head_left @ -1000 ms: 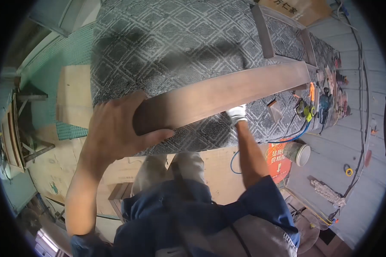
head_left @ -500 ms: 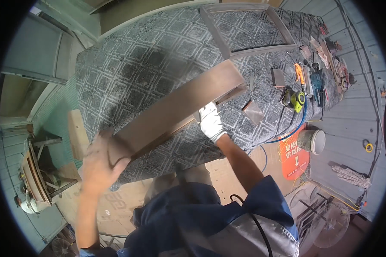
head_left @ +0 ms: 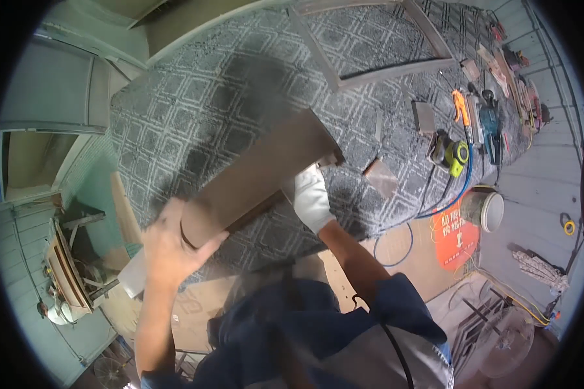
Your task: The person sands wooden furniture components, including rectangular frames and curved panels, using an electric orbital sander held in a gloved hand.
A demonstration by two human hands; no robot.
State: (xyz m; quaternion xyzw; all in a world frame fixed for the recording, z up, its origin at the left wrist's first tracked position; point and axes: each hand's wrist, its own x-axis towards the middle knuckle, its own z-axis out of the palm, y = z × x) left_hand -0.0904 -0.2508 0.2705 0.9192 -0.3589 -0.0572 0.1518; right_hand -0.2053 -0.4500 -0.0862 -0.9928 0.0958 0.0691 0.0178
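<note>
A long brown wooden panel point(head_left: 259, 172) is held at a slant above the patterned grey cloth, its far end up to the right. My bare left hand point(head_left: 169, 249) grips its near left end, the thumb along the lower edge and the fingers at the corner. In a white glove, my right hand point(head_left: 311, 201) holds the panel's lower side near the far end; its fingertips are hidden behind the wood. Thinner wooden parts show under the far end. Right of the glove, a small brown wood piece point(head_left: 381, 177) lies on the cloth.
Grey diamond-patterned cloth point(head_left: 175, 117) covers the worktable. A rectangular wooden frame point(head_left: 396, 72) lies at the back. To the right are a yellow-green sander point(head_left: 457, 155) with a blue hose, an orange-handled tool point(head_left: 461, 107) and a teal power tool point(head_left: 490, 126). A bucket point(head_left: 492, 211) stands beyond the table edge.
The panel's far end has swung left and toward me, and its broad face has turned more into view. My left hand has moved right with the near end; the gloved hand has shifted slightly left.
</note>
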